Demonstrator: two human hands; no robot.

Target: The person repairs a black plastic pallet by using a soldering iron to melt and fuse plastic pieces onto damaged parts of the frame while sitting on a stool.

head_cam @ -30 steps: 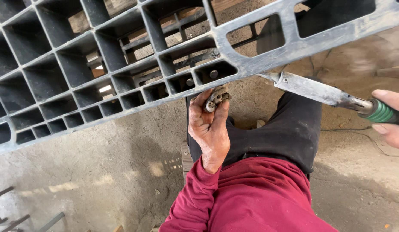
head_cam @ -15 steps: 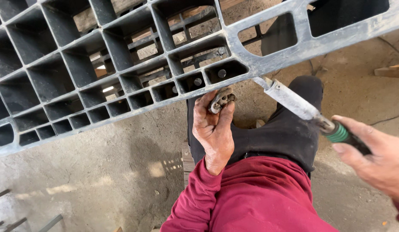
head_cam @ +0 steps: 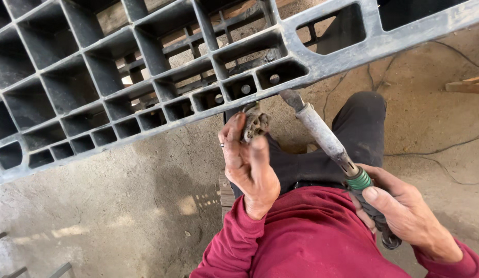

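Soldering iron point(head_cam: 322, 131), gripped in the right hand point(head_cam: 404, 213), touched the grey plastic pallet point(head_cam: 322, 64) edge. The left hand point(head_cam: 247, 162) pinched a small grimy lump point(head_cam: 255, 123), perhaps scrap plastic, just below it.

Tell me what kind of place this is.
Probably a rough repair workshop or yard: bare dirt-and-concrete floor, a grey plastic pallet propped up, and a green-handled heating iron with cables trailing across the ground.

A plastic pallet point(head_cam: 146, 77) slants across the top, above a concrete floor point(head_cam: 121, 206). Just below its lower edge, the left hand point(head_cam: 247, 164) holds a small lump point(head_cam: 255, 123); the right hand point(head_cam: 404, 216), lower right, holds a heating iron point(head_cam: 322, 135) whose tip touches that edge beside the lump.
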